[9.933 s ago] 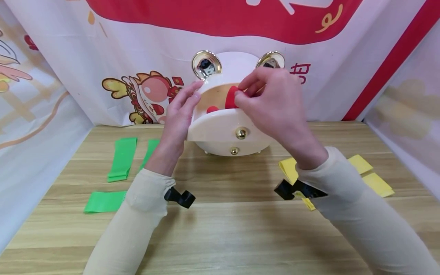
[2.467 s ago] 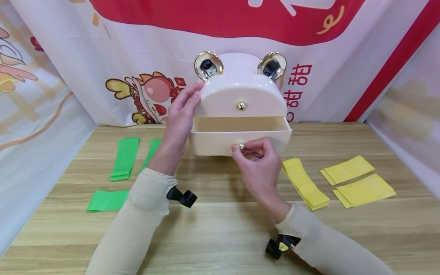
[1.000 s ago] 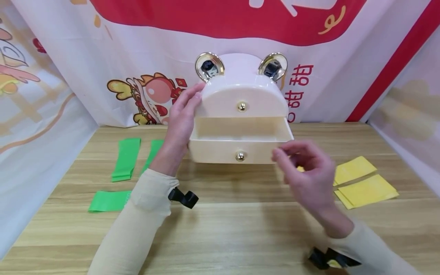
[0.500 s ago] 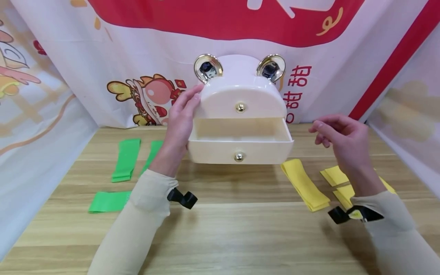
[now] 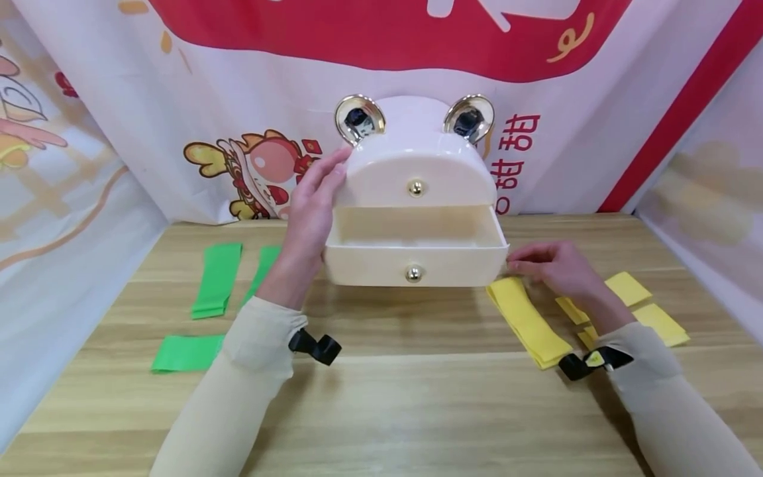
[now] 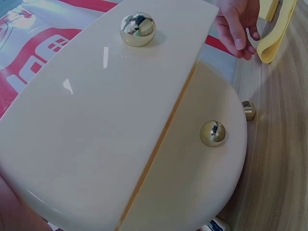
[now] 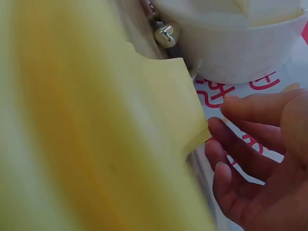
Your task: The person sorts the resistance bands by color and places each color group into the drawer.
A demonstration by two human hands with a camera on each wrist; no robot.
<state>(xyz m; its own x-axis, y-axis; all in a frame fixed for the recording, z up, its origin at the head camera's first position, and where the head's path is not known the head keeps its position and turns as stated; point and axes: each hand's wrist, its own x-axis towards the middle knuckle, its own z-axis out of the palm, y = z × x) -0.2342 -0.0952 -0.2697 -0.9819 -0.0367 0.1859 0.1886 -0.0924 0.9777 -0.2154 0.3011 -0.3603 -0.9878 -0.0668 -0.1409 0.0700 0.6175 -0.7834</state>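
Observation:
A white frog-shaped drawer box (image 5: 417, 149) with gold-rimmed eyes stands at the table's far side. In the head view its upper drawer (image 5: 381, 185) is closed and its lower drawer (image 5: 369, 266) is pulled out. My left hand (image 5: 310, 212) rests along the box's left side with fingers extended. To the right of the box, my right hand (image 5: 557, 268) reaches in beside the far end of a folded yellow strip (image 5: 527, 321). Loosely bent, its fingers (image 7: 255, 108) hold nothing visible; I cannot tell if they touch the strip. Yellow material (image 7: 96, 120) fills much of the right wrist view.
Two more folded yellow pieces (image 5: 661, 324) lie partly behind my right forearm. Green folded strips (image 5: 217, 278) lie on the left, one partly hidden by my left arm. Printed cloth (image 5: 256, 73) hangs behind the wooden table (image 5: 405, 411).
The upper drawer, out earlier with red pieces showing, is closed. My right hand has pulled out the lower drawer, released its gold knob, swung right and lowered toward the yellow strip.

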